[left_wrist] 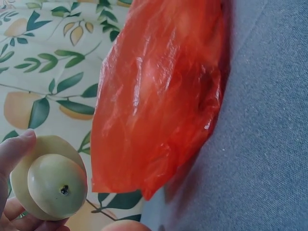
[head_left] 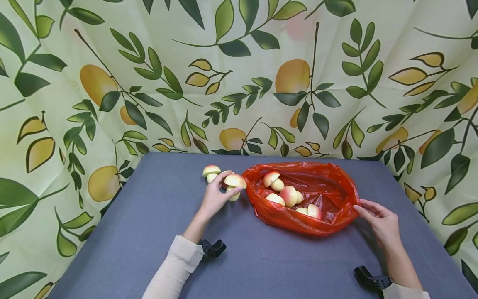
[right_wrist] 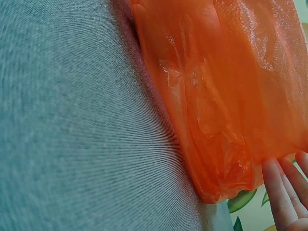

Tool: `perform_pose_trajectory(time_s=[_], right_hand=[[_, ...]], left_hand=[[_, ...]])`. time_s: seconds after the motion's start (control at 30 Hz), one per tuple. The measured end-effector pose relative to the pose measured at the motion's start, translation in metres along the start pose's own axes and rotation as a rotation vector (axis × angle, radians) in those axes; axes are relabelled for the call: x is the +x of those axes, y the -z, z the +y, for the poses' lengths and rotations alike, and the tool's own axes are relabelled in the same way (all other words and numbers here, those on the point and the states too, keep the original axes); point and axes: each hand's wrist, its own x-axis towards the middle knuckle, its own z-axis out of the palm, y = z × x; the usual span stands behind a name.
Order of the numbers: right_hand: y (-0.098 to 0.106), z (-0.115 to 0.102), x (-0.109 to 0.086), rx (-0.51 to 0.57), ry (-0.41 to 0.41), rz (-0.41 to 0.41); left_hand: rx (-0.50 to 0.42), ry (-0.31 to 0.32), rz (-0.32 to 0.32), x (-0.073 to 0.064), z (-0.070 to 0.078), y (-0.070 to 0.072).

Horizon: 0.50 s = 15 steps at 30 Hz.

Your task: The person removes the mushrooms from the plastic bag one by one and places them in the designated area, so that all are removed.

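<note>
My left hand grips a toy mushroom with a pinkish-yellow cap, just off the left rim of a red plastic bag. In the left wrist view the pale stem end of this mushroom faces the camera, thumb on the cap's edge and fingers beneath. My right hand pinches the bag's right rim between thumb and fingers. The bag stands open, with several similar mushrooms inside, some partly hidden by its front wall. Behind my left hand another mushroom stands on the table, and one more is mostly covered by the fingers.
The table has a grey-blue cloth surface. A curtain printed with leaves and fruit hangs along its back and sides. Black straps with camera mounts sit on the left wrist and right wrist.
</note>
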Motion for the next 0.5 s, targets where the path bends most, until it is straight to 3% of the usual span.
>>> perform_pose_trajectory(time_s=[0.5], right_hand=[[-0.0007,0.0003,0.0006,0.006,-0.005,0.011]], left_hand=[[0.005,0.019,-0.024,0.0033,0.0064,-0.0069]])
